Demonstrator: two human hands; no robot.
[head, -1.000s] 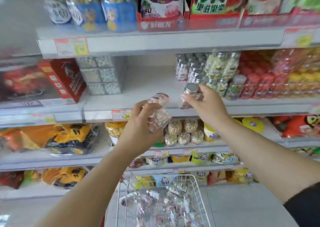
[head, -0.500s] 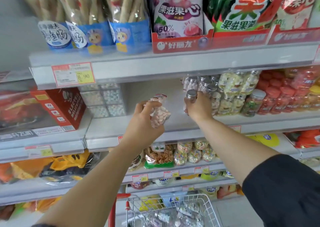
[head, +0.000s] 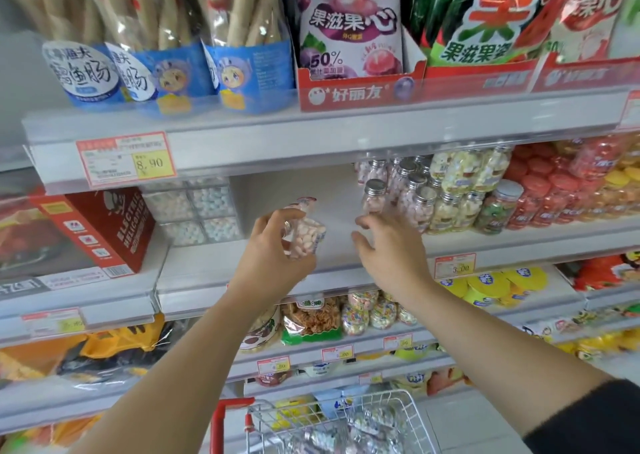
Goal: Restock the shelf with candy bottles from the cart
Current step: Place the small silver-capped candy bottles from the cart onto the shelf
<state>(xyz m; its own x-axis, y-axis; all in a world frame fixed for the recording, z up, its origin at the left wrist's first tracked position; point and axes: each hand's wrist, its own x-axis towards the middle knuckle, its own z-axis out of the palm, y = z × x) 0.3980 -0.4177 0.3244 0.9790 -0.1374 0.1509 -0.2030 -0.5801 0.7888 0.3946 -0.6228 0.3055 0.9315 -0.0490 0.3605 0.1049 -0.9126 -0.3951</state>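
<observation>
Candy bottle (pink sweets inside) sits in the left hand's grip; right hand's grip spreads wide near the shelf.

You have bright, even light; far right of the 8.90 price tag, the shelf blurs and bows.

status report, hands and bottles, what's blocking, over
Left hand holding a candy bottle at the shelf. Right hand open, empty, by the silver-capped bottle standing there. Bare gap ahead, nothing blocking.
</observation>
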